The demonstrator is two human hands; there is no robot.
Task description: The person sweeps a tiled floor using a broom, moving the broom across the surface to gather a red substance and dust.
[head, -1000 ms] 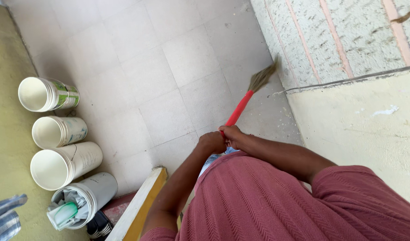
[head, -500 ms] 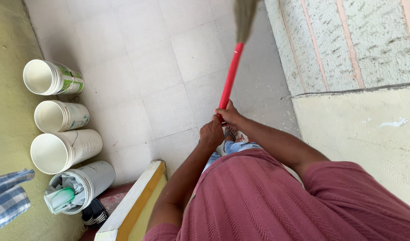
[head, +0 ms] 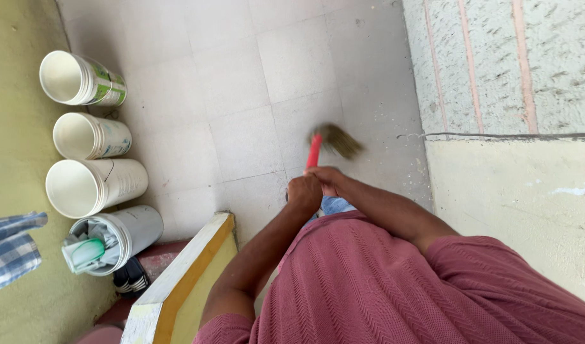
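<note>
At twelve o'clock from your hands, your broom (head: 323, 143) has a red handle and tan, straw-coloured bristles. Your shirt (head: 394, 286) is dusty rose with a herringbone weave. The floor (head: 241, 89) is pale grey square tiles. At nine o'clock stand white buckets (head: 88, 188); beside them hangs blue-and-white checked cloth (head: 9, 251).

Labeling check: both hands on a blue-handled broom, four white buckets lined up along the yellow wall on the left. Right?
Not quite. The broom handle is red, not blue, as the head view shows. The rest holds: the left hand and right hand both grip it, and four white buckets stand in a row along the yellow wall on the left.
</note>
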